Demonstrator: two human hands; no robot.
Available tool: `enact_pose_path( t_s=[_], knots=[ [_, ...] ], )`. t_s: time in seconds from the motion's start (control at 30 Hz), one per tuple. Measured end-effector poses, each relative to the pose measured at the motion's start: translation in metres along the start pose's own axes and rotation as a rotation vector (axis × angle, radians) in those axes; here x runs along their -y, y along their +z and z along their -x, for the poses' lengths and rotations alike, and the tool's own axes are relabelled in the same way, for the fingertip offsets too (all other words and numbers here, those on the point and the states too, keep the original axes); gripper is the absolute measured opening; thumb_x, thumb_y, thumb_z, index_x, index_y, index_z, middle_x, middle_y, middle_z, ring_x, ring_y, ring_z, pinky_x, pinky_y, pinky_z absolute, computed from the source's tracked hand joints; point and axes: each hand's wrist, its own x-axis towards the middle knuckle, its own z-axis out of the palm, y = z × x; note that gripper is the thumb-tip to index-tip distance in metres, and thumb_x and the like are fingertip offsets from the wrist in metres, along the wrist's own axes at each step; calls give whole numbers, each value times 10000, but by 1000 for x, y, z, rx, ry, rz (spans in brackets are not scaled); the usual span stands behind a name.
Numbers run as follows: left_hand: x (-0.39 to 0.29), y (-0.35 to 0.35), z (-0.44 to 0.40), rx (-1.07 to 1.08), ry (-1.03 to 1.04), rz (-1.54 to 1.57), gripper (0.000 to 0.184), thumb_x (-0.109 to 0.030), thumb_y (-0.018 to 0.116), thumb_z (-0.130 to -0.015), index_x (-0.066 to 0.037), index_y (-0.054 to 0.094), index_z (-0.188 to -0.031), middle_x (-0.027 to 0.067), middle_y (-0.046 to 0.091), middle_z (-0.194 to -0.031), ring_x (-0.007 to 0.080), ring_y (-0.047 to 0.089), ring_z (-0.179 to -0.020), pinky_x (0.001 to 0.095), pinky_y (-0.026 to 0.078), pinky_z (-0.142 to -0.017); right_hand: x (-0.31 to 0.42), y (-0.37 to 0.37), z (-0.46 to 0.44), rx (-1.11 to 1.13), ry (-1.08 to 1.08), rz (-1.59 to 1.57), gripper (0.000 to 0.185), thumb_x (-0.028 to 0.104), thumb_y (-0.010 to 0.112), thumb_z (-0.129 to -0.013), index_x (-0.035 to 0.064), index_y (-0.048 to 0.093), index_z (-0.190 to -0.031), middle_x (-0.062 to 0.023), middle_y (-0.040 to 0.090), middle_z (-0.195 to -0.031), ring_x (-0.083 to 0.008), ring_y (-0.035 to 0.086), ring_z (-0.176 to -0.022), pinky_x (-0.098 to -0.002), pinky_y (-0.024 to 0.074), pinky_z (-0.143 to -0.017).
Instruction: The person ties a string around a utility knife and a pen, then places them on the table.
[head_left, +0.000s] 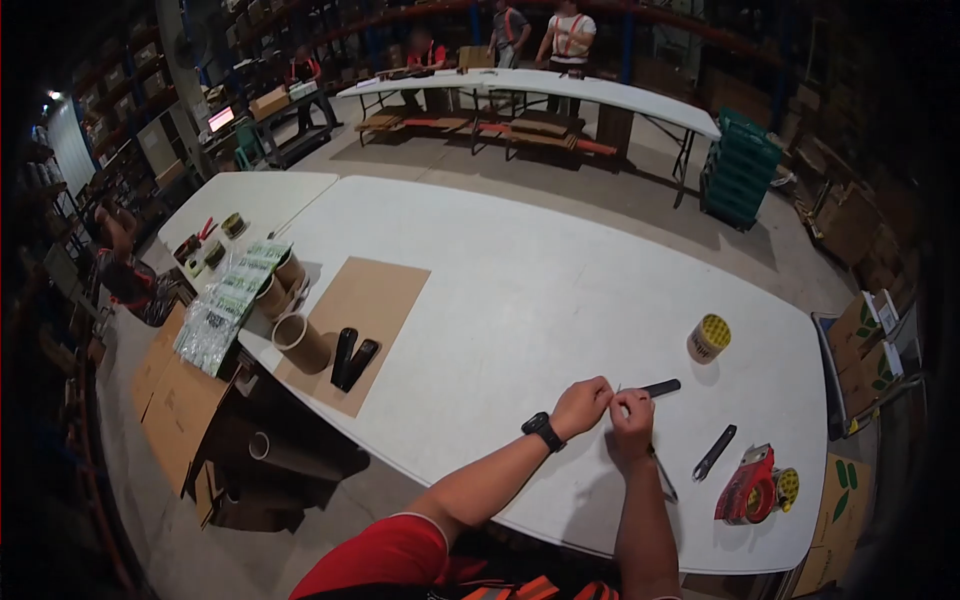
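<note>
My left hand [583, 405], below a black wristwatch [543, 431], is closed with its fingertips pinched together. My right hand [633, 418] is closed too, and its fingertips meet those of the left over the white table [480, 300]. Something thin shows between them, too small to name. A black flat handle-like piece [662, 388] sticks out just beyond my right hand; I cannot tell whether it is held or lying. A dark thin tool [664, 476] is partly hidden by my right wrist. To the right lies a black slim cutter-like tool [714, 453].
A red tape dispenser [748, 488] and a yellow-topped roll [709, 339] are at right. Two black elongated objects [352, 360] lie on a cardboard sheet [385, 290], near cardboard tubes [301, 345] and plastic packets [225, 300]. People stand behind a far table [590, 90]; green crates [740, 170] stand beside it.
</note>
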Motion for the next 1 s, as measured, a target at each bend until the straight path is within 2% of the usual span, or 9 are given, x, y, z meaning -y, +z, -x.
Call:
enact_pose_path(
  t_s=[0.07, 0.6, 0.87, 1.0],
  knots=[
    [-4, -3, 3, 31, -62, 43, 194, -190, 536, -898, -11, 609, -886, 168, 643, -755, 305, 616, -679, 367, 476, -625, 3, -2, 0, 15, 98, -94, 56, 116, 634, -774, 75, 596, -770, -63, 619, -849, -269, 550, -894, -400, 384, -843],
    [1, -1, 1, 29, -2, 7, 199, -178, 538, -896, 8, 606, -882, 190, 642, -786, 334, 614, -705, 374, 479, -646, 10, -4, -1, -3, 96, -82, 65, 107, 637, -767, 71, 587, -747, -59, 608, -823, -272, 552, -896, -400, 380, -862],
    [2, -2, 1, 40, -23, 52, 180, -159, 537, -898, 9, 599, -879, 140, 636, -728, 212, 581, -642, 326, 465, -615, 9, -2, -1, -17, 99, -72, 62, 91, 637, -757, 76, 582, -734, -51, 611, -826, -261, 557, -895, -392, 388, -858],
    [1, -2, 1, 57, -32, 45, 180, -164, 543, -901, 6, 595, -875, 124, 630, -705, 192, 578, -622, 313, 457, -591, 11, -3, -1, -20, 110, -60, 63, 94, 635, -753, 79, 580, -726, -48, 612, -832, -259, 559, -891, -385, 389, -862]
  ],
)
